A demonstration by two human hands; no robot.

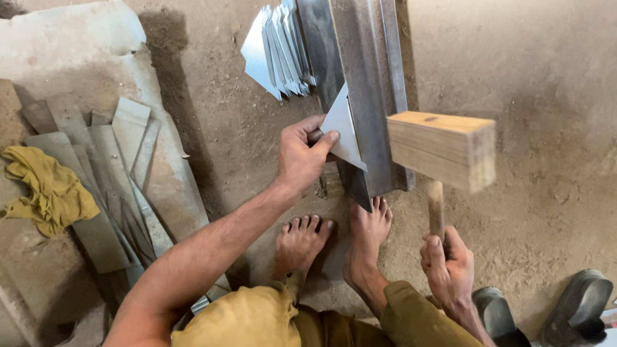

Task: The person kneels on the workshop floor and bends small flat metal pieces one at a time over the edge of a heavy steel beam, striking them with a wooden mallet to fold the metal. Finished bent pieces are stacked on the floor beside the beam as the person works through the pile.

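Note:
My left hand (pixel 301 154) grips a small triangular sheet-metal piece (pixel 342 128) and presses it against the side of a long steel angle bar (pixel 366 77) lying on the dirt floor. My right hand (pixel 448 263) is closed around the handle of a wooden mallet (pixel 443 149), whose block head is raised just right of the bar's near end. My bare feet (pixel 334 238) rest on the ground below the bar's end.
A fanned stack of folded metal pieces (pixel 277 48) leans beside the bar at the top. Flat metal strips (pixel 119 180) and a yellow rag (pixel 48 189) lie at left. Dark shoes (pixel 546 311) sit at bottom right.

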